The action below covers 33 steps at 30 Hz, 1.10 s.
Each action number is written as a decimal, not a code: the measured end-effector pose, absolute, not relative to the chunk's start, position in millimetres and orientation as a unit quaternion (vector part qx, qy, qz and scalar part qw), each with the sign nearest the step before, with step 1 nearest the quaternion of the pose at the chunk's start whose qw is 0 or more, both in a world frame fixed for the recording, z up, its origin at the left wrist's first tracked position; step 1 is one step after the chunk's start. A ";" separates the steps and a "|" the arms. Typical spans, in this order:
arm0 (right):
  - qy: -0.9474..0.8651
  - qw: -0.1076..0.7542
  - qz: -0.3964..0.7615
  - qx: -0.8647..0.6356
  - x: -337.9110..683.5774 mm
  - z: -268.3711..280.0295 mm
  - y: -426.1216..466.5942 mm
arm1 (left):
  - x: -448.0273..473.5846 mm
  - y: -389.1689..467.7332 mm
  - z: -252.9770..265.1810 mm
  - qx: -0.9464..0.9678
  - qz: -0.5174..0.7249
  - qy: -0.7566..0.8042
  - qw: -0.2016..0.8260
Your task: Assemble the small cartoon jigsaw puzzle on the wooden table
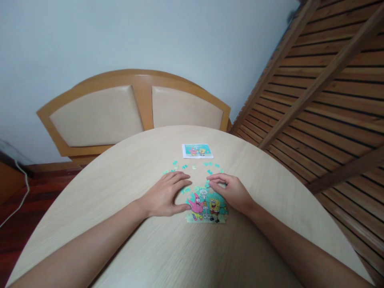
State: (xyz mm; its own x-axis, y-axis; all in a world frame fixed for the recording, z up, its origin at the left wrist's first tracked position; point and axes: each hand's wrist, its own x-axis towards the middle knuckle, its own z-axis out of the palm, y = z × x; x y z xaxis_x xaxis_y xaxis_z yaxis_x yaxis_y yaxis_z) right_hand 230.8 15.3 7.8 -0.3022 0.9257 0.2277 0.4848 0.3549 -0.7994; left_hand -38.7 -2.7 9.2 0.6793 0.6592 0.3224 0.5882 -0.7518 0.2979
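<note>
A partly joined jigsaw puzzle (pixel 205 210) lies flat on the table, showing a pink starfish, a squid figure and a yellow sponge figure. My left hand (pixel 166 195) rests at its left side, fingers spread, with the thumb at the puzzle's left edge. Above the puzzle's upper edge, my right hand (pixel 230 191) pinches a small teal puzzle piece (pixel 207 184) between thumb and fingertips. Several loose teal pieces (pixel 185 167) are scattered beyond both hands, along with a pale yellowish piece (pixel 194 167).
A printed reference picture (pixel 198 151) with the same figures lies farther back on the round wooden table (pixel 144 252). Behind the table stands a padded wooden headboard (pixel 141 104) against a pale wall. Wooden slats (pixel 324 104) rise at the right.
</note>
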 end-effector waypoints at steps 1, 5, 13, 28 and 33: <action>-0.745 0.352 0.313 -0.473 229.6 8.3 15.1 | -38.6 -2.9 9.4 0.913 0.205 0.342 0.085; -0.758 0.349 0.310 -0.455 223.0 13.1 16.8 | -38.4 -3.4 10.4 0.914 0.207 0.336 0.090; -0.796 0.305 0.302 -0.428 196.1 17.1 19.8 | -39.3 -3.3 10.2 0.918 0.202 0.329 0.089; -0.819 0.318 0.266 -0.396 190.7 4.0 18.0 | -38.3 -4.0 12.1 0.913 0.197 0.342 0.101; -0.819 0.322 0.263 -0.395 190.8 2.2 18.2 | -38.8 -3.9 11.8 0.914 0.198 0.340 0.102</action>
